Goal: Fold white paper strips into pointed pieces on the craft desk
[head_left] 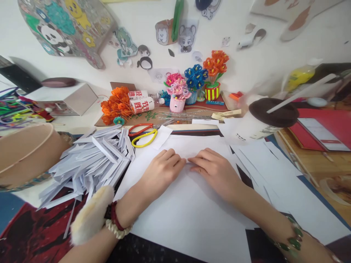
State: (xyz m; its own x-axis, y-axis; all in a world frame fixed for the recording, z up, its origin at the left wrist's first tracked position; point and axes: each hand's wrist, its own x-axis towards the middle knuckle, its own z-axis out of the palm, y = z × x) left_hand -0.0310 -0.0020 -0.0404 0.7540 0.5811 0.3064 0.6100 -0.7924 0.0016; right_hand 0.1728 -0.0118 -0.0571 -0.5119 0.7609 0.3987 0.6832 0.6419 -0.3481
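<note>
My left hand [167,165] and my right hand [212,166] meet above large white paper sheets [186,215], their fingertips nearly touching. Both have curled, closed fingers. A thin pale edge of a small piece of white paper [189,162] shows between them; most of it is hidden by the fingers. Left of my left hand lies a heap of folded white paper pieces [94,157]. Just beyond that hand are scissors [144,135] with one red and one yellow handle, beside a small paper scrap [163,136].
A lidded cup with a straw [271,113] stands at right, before a phone [323,133] on a red folder. More white sheets [274,171] lie right. A round tan container [27,153] stands left. Behind are potted craft flowers [178,91], bottles [142,104] and thin wires [181,115].
</note>
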